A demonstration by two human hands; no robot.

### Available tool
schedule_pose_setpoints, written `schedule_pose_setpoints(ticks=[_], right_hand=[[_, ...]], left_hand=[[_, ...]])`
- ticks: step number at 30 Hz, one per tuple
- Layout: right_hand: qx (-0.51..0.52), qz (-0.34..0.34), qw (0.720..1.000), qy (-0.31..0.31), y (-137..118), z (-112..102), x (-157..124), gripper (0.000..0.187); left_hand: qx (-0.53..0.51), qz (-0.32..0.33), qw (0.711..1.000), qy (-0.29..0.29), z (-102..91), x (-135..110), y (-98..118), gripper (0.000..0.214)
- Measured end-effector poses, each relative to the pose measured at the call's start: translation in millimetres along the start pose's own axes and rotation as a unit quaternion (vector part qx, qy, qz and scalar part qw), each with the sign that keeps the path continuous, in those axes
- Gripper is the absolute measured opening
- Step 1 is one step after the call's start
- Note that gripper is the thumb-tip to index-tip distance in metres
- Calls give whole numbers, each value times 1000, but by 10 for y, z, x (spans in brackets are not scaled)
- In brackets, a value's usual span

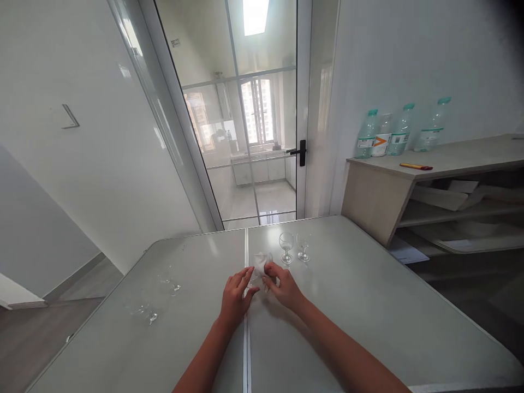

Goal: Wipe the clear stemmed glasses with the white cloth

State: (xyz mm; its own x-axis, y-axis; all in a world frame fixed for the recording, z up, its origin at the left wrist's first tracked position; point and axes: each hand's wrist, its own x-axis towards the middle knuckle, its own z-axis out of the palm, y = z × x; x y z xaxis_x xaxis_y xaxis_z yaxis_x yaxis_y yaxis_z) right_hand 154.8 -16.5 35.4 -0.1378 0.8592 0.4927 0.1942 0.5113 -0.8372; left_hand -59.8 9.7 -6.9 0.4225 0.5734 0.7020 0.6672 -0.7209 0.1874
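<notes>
Close to the table's centre seam, my left hand (234, 297) has its thumb and fingers around a small clear glass (253, 282), which is faint and mostly hidden. A crumpled white tissue (262, 262) is pinched in my right hand (283, 285), right against that glass. Just beyond, a stemmed glass (286, 245) stands upright, with another stemmed glass (303, 252) beside it on the right. Over on the left half of the table, one clear glass (174, 288) and a second clear glass (152, 315) appear to lie on their sides.
The grey table (344, 305) reaches to a glazed door (270, 191) with a black handle (302, 153). At the right, a wooden shelf unit (376, 185) carries several plastic bottles (400, 135) and a yellow-and-red pen-like object (415, 166). Papers and trays fill its shelves.
</notes>
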Motion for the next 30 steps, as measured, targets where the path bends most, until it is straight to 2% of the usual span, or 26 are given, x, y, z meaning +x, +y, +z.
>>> schedule_pose_setpoints(ticks=[1,3,6,10,13,16,18,20,22,24,25,26,28,30], right_hand=[[26,-10,999,-38,-18,-6,0,15],[73,-33,993,-87,-52,-9,-10,23],[92,-57,988,-112,-86,7,-52,33],[-28,-109,982,-153,-122,-13,-89,44],[-126,-167,953,-219,-149,-86,-64,62],[-145,-207,924,-288,-155,-151,-42,83],[-146,-210,918,-304,-150,-163,-48,84],[-144,-174,927,-299,-151,-153,-64,75],[-99,-101,947,-287,-169,-137,-70,73],[23,-5,965,-261,-207,-130,-57,75],[108,46,964,-237,-233,-132,-45,75],[199,97,952,-210,-260,-137,-31,74],[353,179,903,-166,-309,-146,-6,68],[428,221,864,-143,-331,-136,5,67]], left_hand=[[-5,2,1000,3,-10,-5,-14,61],[-25,8,1000,15,-37,-9,-48,63],[-72,20,997,17,-95,-5,-94,65],[-158,28,986,-49,-214,11,-92,53],[-243,-4,963,-120,-287,13,-55,42],[-276,-24,952,-131,-306,14,-40,39],[-269,-15,956,-115,-300,26,-46,39],[-241,9,966,-92,-292,51,-50,42],[-188,43,979,-62,-285,81,-41,49],[-116,79,990,-30,-270,107,-13,56],[-80,94,992,-14,-258,117,7,58],[-49,103,994,-1,-244,125,31,60],[-4,106,994,15,-216,140,83,60],[6,92,996,10,-197,155,129,57]])
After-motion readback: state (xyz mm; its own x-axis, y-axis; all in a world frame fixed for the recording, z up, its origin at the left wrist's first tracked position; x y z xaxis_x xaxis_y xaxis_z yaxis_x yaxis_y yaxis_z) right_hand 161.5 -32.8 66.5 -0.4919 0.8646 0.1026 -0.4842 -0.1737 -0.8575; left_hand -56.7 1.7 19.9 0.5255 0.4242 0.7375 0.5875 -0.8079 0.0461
